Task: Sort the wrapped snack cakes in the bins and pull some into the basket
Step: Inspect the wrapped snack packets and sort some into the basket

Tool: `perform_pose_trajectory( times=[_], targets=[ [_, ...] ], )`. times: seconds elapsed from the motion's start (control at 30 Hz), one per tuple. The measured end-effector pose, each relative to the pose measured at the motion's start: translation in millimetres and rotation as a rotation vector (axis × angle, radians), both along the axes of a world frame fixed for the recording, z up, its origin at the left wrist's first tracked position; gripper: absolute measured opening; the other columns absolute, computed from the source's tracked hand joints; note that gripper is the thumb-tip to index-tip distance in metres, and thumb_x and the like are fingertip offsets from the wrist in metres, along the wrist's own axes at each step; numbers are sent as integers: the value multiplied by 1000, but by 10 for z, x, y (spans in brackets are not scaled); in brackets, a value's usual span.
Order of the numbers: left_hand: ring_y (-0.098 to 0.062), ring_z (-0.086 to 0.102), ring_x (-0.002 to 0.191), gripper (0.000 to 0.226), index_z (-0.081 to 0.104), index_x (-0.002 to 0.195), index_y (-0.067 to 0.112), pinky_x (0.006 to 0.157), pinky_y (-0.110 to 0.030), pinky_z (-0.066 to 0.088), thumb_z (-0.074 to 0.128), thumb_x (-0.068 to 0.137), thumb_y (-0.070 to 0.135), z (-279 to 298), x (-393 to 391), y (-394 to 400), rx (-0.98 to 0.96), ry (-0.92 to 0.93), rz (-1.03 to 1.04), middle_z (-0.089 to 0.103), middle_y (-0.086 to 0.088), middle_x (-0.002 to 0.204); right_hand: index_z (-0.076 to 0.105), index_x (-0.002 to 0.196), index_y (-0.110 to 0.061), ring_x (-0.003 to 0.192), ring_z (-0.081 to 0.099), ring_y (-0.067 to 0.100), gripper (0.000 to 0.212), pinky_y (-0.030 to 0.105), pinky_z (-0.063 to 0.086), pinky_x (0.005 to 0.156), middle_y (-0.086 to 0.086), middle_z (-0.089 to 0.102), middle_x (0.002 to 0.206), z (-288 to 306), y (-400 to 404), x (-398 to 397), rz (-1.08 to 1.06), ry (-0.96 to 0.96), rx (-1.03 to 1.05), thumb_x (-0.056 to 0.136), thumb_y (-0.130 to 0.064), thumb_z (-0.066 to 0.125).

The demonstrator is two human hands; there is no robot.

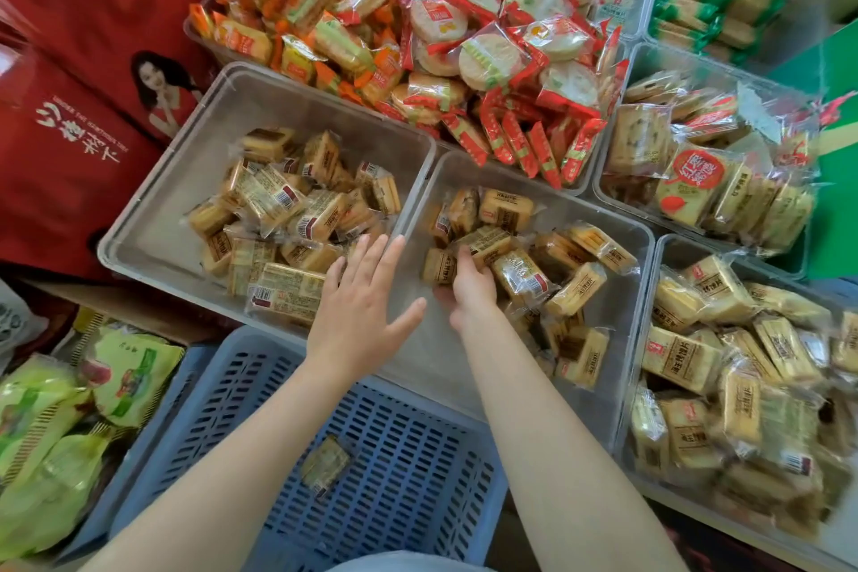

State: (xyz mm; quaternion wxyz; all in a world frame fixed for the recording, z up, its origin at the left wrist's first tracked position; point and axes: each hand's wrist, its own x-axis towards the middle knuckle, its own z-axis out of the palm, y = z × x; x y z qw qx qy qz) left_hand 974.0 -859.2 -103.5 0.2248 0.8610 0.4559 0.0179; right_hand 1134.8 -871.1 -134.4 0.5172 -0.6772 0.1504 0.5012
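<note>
Two clear bins up front, left bin [153,242] and middle bin [617,293], both hold yellow wrapped snack cakes [288,209]. Blue basket [408,469] has just one cake [325,464]. Left hand [357,307] is flat open above the bins' edge; right hand [469,288] grips a cake inside the middle bin.

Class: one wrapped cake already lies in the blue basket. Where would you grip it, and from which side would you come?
Probably from straight above. The cake lies flat on the basket floor, apart from the walls, so nothing blocks a downward reach. Pinch across its two long edges, which are closer together than its ends. The slotted floor leaves no way to slide fingers under it.
</note>
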Motion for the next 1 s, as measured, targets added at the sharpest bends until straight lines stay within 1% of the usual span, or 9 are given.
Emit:
perform_pose_trajectory(
  times=[0.17, 0.23, 0.37, 0.5, 0.63, 0.73, 0.8, 0.87, 1.0],
  targets=[
    [-11, -6, 158, 86, 4, 165, 28, 128, -40, 0, 18, 93, 72, -4, 2, -6, 5, 3, 0, 7, 4, 172, 47, 150, -24, 124, 56, 27, 62, 31, 55, 77, 5, 56, 141, -4, -82, -59, 43, -27, -23, 96, -53, 62],
    [-12, -5, 158, 86, 3, 165, 27, 128, -41, 0, 17, 93, 72, -4, 3, -6, 6, 6, -3, 7, 4, 172, 45, 152, -25, 129, 53, 26, 63, 33, 55, 87, 3, 54, 146, -44, -119, -107, 56, -58, -24, 97, -53, 60],
    [-13, -5, 158, 86, 3, 165, 27, 128, -42, 1, 17, 92, 72, 1, 3, -6, -3, 7, -1, 7, 4, 172, 21, 162, -23, 142, 43, 28, 84, 47, 42, 115, 5, 38, 160, -71, -116, -184, 28, -81, -24, 96, -56, 60],
    [-13, -6, 158, 87, 4, 165, 27, 128, -42, 0, 17, 92, 72, 10, 2, -12, -18, 1, 3, 7, 3, 172, 31, 156, -10, 131, 50, 29, 83, 43, 49, 109, 10, 42, 155, -66, -85, -117, 7, -12, -55, 97, -66, 47],
    [-13, -6, 159, 87, 4, 165, 27, 128, -42, 2, 16, 91, 73, 6, 2, -12, -8, 3, 2, 7, 3, 172, 31, 158, -15, 133, 50, 31, 76, 41, 46, 110, 9, 43, 154, -21, -65, -96, 58, -52, -99, 101, -64, 42],
    [-13, -5, 159, 87, 3, 164, 27, 128, -42, 2, 16, 91, 73, 9, 4, -12, -9, 7, 1, 7, 3, 172, 27, 160, -24, 140, 44, 28, 70, 46, 41, 115, 5, 41, 158, -10, -103, -114, 88, -131, -51, 101, -55, 51],
    [-13, -5, 159, 87, 2, 164, 27, 128, -42, 1, 16, 91, 72, 9, 5, -10, -11, 10, 0, 8, 3, 172, 35, 155, -24, 134, 49, 24, 63, 40, 50, 105, 3, 48, 152, 10, -124, -130, 83, -156, 18, 101, -44, 59],
    [-13, -5, 159, 87, 2, 164, 28, 128, -42, 1, 15, 91, 73, 6, 5, -8, -10, 12, -2, 8, 3, 172, 39, 153, -24, 133, 50, 21, 59, 31, 48, 97, 1, 49, 150, 40, -124, -153, 71, -198, 45, 100, -37, 62],
    [-13, -5, 159, 86, 3, 164, 28, 129, -44, 2, 16, 92, 72, 7, 4, -5, -18, 14, -2, 7, 3, 172, 40, 151, -28, 140, 45, 24, 57, 40, 37, 114, 2, 48, 152, 36, -106, -254, 64, -306, 26, 100, -37, 63]
  ],
)
